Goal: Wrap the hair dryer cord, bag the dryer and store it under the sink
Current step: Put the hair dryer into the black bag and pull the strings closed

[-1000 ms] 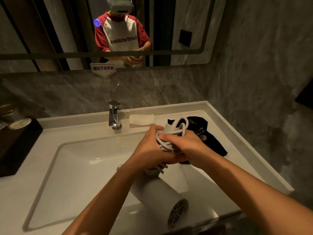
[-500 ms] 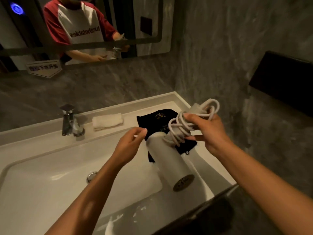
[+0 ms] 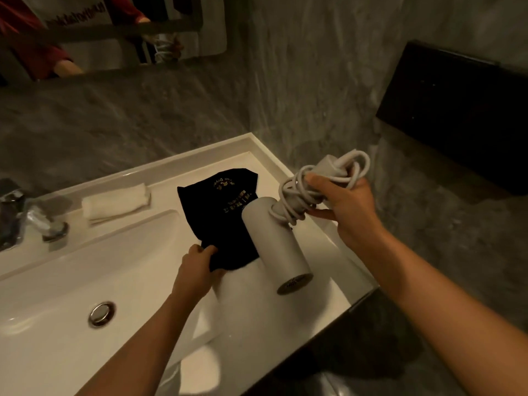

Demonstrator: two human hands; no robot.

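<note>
Two closed hands: right (image 3: 347, 208) around cord-wound cylindrical dryer (image 3: 275, 242), left (image 3: 197, 270) pinching soft black bag (image 3: 221, 215).

The hair dryer (image 3: 274, 241) and its coiled cord (image 3: 303, 192) were white; the bag (image 3: 220, 224) was black with gold lettering. The counter (image 3: 320, 281) and rolled towel (image 3: 114, 200) were white, the wall (image 3: 300, 81) mottled grey.

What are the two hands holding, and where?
Right hand holds the dryer by its cord-wrapped handle. Left hand grips the bag at its near edge.
</note>
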